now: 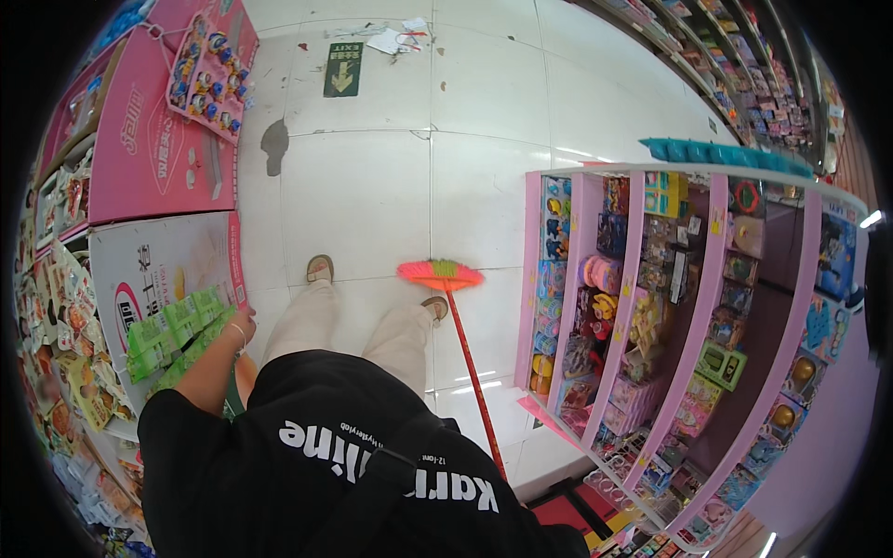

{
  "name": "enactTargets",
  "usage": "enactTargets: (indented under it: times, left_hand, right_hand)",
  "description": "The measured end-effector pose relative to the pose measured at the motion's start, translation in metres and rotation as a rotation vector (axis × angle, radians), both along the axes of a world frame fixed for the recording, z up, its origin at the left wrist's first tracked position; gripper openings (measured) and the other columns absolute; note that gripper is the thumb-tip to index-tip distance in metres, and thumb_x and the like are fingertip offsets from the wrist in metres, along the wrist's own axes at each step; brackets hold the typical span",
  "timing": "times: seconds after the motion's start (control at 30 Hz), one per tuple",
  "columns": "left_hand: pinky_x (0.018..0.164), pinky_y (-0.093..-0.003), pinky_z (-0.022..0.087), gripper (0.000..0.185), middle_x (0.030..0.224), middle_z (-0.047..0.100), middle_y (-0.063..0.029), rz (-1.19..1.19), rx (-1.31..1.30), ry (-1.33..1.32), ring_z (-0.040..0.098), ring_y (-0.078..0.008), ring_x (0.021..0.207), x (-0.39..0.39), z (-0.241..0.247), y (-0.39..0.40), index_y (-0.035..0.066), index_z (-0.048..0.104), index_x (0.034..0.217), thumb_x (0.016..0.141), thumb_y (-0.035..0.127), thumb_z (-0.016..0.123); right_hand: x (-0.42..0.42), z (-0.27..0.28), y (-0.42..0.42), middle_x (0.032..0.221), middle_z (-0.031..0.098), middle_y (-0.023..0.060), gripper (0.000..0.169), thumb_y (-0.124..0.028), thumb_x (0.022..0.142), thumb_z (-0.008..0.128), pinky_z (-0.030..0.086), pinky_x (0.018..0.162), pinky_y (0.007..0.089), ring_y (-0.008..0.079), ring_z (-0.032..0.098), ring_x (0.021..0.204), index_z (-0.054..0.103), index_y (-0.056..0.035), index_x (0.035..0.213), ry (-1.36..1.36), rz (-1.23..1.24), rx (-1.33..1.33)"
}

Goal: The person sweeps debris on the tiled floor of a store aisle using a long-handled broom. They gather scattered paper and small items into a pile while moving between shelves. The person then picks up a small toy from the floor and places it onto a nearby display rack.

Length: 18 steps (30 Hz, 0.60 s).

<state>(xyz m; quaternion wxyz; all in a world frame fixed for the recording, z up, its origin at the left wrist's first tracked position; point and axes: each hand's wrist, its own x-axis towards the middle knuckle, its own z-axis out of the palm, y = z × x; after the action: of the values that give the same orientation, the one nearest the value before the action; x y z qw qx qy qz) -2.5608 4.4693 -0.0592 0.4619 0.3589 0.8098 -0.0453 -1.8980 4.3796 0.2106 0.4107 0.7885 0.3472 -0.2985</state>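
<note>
My left hand (242,325), with a band at the wrist, is beside hanging strips of green packets (183,319) at the corner of a white cardboard box (164,258). Whether its fingers grip anything is unclear. My right hand is out of view. A broom with pink and green bristles (441,272) rests on the tiled floor beside my shoe at the right. Its red handle (474,376) slants down and disappears behind my black shirt. Scraps of paper and other litter (394,40) lie on the floor ahead, near a green floor sign with an arrow (342,69).
A pink display box (164,139) and shelves of packaged snacks (42,335) stand at the left. At the right is a pink-edged rack (531,279) of toys, with a teal tray (725,155) by its far edge. More stocked shelves (739,63) run along the upper right. A dark stain (275,146) marks the floor.
</note>
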Motion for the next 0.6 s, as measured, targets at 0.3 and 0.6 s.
enactTargets:
  times: [0.3, 0.6]
  left_hand:
    - [0.070, -0.0339, 0.042, 0.024, 0.083, 0.054, -0.0200, -0.199, 0.088, -0.056, 0.053, -0.0308, 0.079, 0.176, 0.018, 0.090, 0.003, 0.051, 0.093, 0.071, 0.009, 0.040]
    - [0.070, -0.0334, 0.041, 0.024, 0.083, 0.055, -0.0179, -0.263, 0.170, -0.264, 0.052, -0.0295, 0.078, 0.340, 0.061, 0.167, 0.002, 0.052, 0.092, 0.072, 0.009, 0.040]
  right_hand:
    - [0.019, -0.177, 0.222, 0.077, 0.054, 0.0219, 0.056, -0.051, 0.077, 0.028, 0.040, 0.066, 0.0427, 0.0364, 0.052, 0.075, 0.052, 0.0000, 0.083, 0.292, 0.193, 0.224]
    - [0.224, -0.095, 0.104, 0.079, 0.055, 0.0197, 0.056, -0.054, 0.076, 0.026, 0.039, 0.071, 0.0430, 0.0343, 0.052, 0.080, 0.051, -0.0039, 0.084, 0.133, 0.073, 0.066]
